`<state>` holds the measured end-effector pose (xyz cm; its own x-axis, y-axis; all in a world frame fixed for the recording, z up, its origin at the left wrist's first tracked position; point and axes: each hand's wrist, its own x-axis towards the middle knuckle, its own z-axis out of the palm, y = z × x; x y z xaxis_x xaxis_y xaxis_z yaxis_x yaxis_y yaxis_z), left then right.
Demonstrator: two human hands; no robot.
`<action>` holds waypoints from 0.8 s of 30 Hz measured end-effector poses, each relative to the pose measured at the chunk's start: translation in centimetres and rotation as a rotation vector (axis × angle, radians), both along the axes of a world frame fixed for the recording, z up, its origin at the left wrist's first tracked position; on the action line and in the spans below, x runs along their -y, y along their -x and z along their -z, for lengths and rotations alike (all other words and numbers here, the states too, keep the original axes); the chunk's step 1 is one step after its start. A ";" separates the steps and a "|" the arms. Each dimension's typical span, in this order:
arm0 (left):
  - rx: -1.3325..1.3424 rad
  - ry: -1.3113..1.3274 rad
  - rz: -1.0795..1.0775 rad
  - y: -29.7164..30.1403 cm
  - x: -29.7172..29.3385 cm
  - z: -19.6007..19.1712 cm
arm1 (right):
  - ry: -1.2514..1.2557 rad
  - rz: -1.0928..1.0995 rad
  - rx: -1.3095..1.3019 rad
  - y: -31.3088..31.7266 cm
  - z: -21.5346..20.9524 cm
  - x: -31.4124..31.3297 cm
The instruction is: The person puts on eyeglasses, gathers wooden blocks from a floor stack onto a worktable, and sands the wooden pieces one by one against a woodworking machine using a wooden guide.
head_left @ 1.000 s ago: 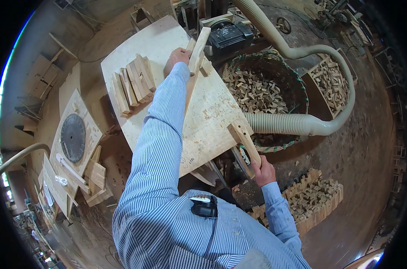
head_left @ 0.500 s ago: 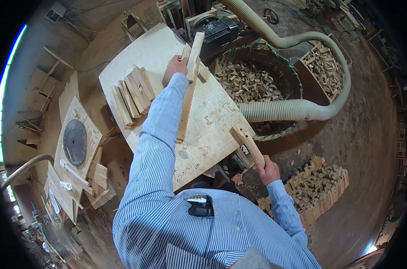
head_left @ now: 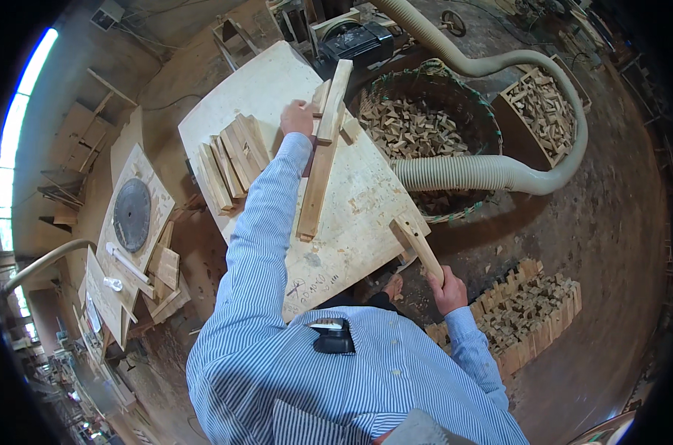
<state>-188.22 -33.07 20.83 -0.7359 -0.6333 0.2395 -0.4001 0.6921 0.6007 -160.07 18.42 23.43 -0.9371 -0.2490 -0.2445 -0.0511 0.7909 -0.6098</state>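
Observation:
My left hand (head_left: 297, 119) is over the pale tabletop (head_left: 240, 93), just left of a short wooden piece (head_left: 321, 95); its fingers look loosely apart, partly hidden. That piece lies against a long wooden fence (head_left: 314, 189), with an angled wooden bar (head_left: 336, 96) over the fence's far part. At the table's near right corner, my right hand (head_left: 449, 291) is closed round the near end of a wooden bar with dark holes (head_left: 422, 248). The bar's far end rests over the corner. Several wooden blocks (head_left: 236, 156) stand side by side left of my left forearm.
A woven basket (head_left: 492, 133) of offcuts stands right of the table, crossed by a thick ribbed hose (head_left: 455, 178). A black motor (head_left: 359, 46) is at the far edge. Stacked offcuts (head_left: 526, 315) lie on the floor at right. A round saw blade (head_left: 132, 215) lies on a board at left.
My left hand has shifted slightly left, away from the short wooden piece, and its fingers have loosened. My right hand keeps its hold on the bar. The whole view has shifted a little.

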 end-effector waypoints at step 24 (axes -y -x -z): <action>-0.051 -0.512 -0.088 4.7 -0.9 0.6 | -0.010 -0.014 0.062 0.2 0.1 -0.1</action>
